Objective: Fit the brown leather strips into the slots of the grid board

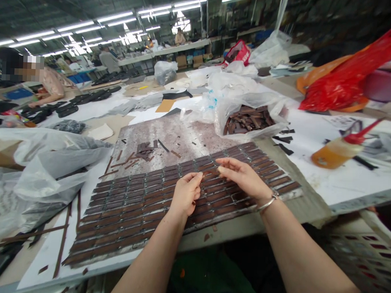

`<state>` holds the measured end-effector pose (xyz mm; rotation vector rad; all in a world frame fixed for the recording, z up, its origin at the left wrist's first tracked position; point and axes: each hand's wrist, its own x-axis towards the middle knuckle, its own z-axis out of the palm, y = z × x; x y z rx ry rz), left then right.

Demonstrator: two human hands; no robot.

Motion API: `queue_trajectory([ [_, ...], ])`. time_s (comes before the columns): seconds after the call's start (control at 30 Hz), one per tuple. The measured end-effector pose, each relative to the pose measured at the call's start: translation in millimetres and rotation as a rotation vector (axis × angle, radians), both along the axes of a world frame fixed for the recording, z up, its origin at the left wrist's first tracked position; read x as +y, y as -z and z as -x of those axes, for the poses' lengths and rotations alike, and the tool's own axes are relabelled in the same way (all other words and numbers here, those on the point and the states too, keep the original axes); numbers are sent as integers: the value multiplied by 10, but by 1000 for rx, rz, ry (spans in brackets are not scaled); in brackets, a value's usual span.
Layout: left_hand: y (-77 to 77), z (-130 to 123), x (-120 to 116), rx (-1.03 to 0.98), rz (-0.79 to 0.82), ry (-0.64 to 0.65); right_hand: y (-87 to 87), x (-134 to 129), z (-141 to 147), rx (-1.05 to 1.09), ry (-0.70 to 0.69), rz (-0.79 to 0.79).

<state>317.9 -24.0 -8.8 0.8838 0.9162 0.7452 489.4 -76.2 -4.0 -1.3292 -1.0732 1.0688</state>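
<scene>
Hands [189,189], two, dozens of brown strips [109,226]

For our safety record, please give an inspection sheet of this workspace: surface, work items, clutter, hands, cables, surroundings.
Surface: white-covered table, a stained board on it.
Job's things: brown strips in rows before the person; more brown pieces in an open clear bag.
Clutter: loose brown bits on the board; red bag and bottle with amber liquid, right.
Hands: left hand pinched, right hand partly curled, both over the rows; whether either holds a strip is unclear.
Cables: nothing seen.
Surroundings: co-worker at far left, tube lights lit overhead, perforated basket low right.
</scene>
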Motion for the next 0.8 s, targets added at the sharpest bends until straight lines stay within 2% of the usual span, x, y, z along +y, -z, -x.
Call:
queue_trajectory([
  [0.1, 22, -31, -19, 15, -8, -14, 4, -5, 75, 109, -78, -9],
  [0.17, 34, -52, -34, 35, -19, -32, 43, 15, 132, 100, -84, -16],
  [0.33, 57, -104, -63, 79, -40, 0, 163, 86, 133, -197, 26, 5],
  [0.47, 58, -116, -72, 113, -62, 18, 135, 53, -126, -327, 145, 25],
  [0.53, 52, -107, -70, 128, -86, 17, 96, 7, -336, -413, 285, 44],
  [0.63, 47, -89, -61, 163, -128, 48, 73, -58, -642, -596, 490, 175],
  [0.7, 53, -87, -56, 196, -165, 87, 98, -73, -770, -694, 537, 261],
  [0.8, 65, -105, -51, 305, -279, 117, 171, -39, -811, -800, 524, 297],
])
